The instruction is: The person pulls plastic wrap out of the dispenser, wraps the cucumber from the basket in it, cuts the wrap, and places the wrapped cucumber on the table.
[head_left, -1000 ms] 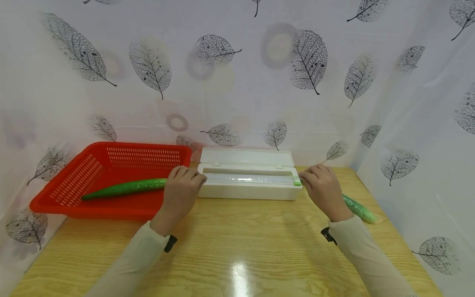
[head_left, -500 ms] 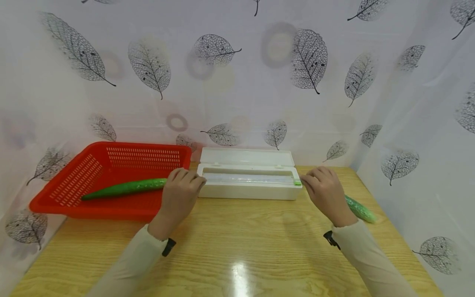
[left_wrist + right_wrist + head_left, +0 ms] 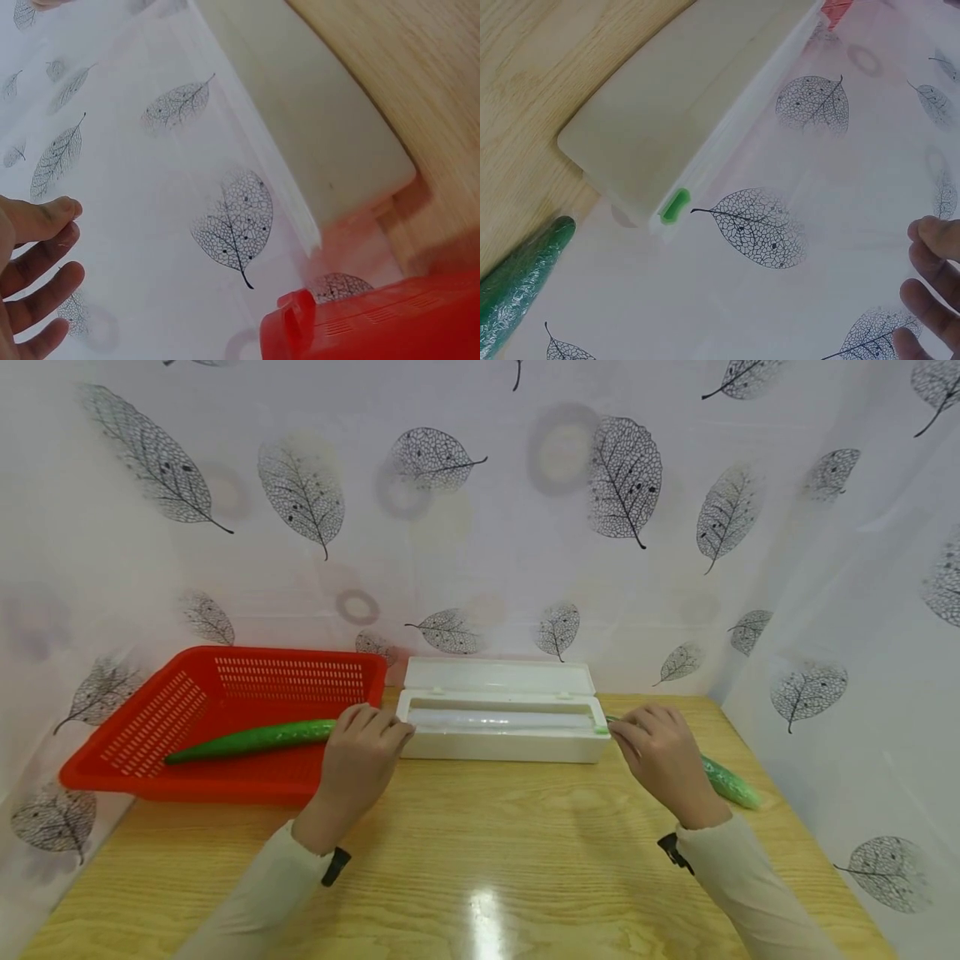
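Observation:
A white cling film dispenser [image 3: 498, 748] stands on the table with its lid up and a film roll [image 3: 498, 719] inside. At its left front corner, my left hand [image 3: 363, 752] pinches the edge of the clear film between thumb and forefinger. Past the right end, my right hand [image 3: 663, 762] pinches the film's other side the same way. The film between them is nearly invisible. A green cutter slider [image 3: 675, 206] sits at the right end of the box's rail. Behind my right wrist lies a film-wrapped cucumber [image 3: 731, 783], partly hidden.
A red plastic basket [image 3: 225, 792] stands to the left, close beside the dispenser, with a cucumber [image 3: 251, 742] in it. A leaf-patterned curtain [image 3: 480, 527] hangs behind and at both sides. The wooden table [image 3: 480, 843] reaches toward me.
Both hands have come slightly toward me, and the right one has shifted a little to the right. The dispenser, basket and cucumbers have stayed in place.

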